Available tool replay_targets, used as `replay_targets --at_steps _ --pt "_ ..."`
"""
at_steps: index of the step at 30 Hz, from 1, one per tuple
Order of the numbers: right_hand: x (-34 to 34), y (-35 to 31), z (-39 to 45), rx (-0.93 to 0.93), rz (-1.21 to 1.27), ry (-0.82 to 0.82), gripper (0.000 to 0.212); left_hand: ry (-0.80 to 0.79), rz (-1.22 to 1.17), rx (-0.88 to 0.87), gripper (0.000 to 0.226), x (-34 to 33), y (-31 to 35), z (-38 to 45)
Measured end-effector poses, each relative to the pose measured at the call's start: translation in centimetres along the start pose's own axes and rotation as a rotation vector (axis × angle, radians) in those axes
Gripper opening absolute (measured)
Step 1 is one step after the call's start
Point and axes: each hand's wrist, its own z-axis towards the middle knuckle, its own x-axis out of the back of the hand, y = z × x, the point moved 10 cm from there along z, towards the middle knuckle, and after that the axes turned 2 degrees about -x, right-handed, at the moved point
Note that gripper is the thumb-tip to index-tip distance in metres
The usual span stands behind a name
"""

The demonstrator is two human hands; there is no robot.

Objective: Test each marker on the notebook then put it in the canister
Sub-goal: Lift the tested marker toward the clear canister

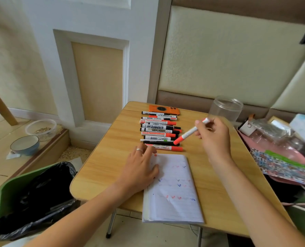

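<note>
**Red-capped marker held above the marker row**

Wood-grain table (101,168) carries all task items. The person's left hand (141,171) lies flat, fingers relaxed and spread, on the left edge of the open notebook (173,189), gripping nothing. Just beyond its fingertips lies a row of markers (159,130), side by side. The right hand (214,138) has its fingers curled round a red-capped marker (188,133), cap pointing down-left over the row. Behind those knuckles stands the clear canister (225,107), upright and open-topped.
</note>
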Motion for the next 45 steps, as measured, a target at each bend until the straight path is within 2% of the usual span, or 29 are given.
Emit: replay_targets --at_steps 6,9,12,17,21,25,27,31,33,37,45 --pt "7.4 -9.1 4.5 0.423 -0.254 0.300 0.014 -0.048 0.159 0.006 0.043 -0.7 0.4 0.5" --pt "9.6 -11.3 5.8 0.537 -0.328 0.423 0.013 -0.068 0.178 0.017 0.039 -0.8 0.4 0.6" --pt "9.5 -11.4 7.6 0.555 -0.368 0.404 0.013 -0.077 0.186 0.037 0.038 -0.8 0.3 0.7" --pt "6.5 -8.6 11.0 0.494 -0.594 0.218 0.006 -0.092 0.196 0.036 0.039 -0.9 0.2 0.6" --pt "7.0 -9.0 10.7 0.494 -0.538 0.355 0.011 -0.088 0.185 0.029 0.037 -1.0 0.2 0.6" --pt "7.5 -9.5 9.7 0.562 -0.658 0.490 0.021 -0.079 0.181 0.022 0.037 -1.1 0.0 0.6" --pt "6.9 -8.7 10.3 0.553 -0.761 0.446 0.016 -0.076 0.183 0.016 0.037 -1.2 0.0 0.7" --pt "3.6 -3.6 13.2 0.303 -0.988 0.061 0.016 -0.080 0.178 0.012 0.039 -1.3 -0.1 0.7" --pt "2.4 -2.1 13.2 0.259 -1.026 -0.048 0.017 -0.077 0.181 0.014 0.040 -1.3 -0.2 0.8" --pt "1.9 -2.0 12.3 0.267 -1.136 -0.067 0.030 -0.070 0.180 0.019 0.041 -1.2 0.0 0.8" --pt "0.7 -4.3 8.9 0.290 -1.239 -0.197 0.023 -0.089 0.196 0.026 0.045 -1.3 -0.1 0.6"
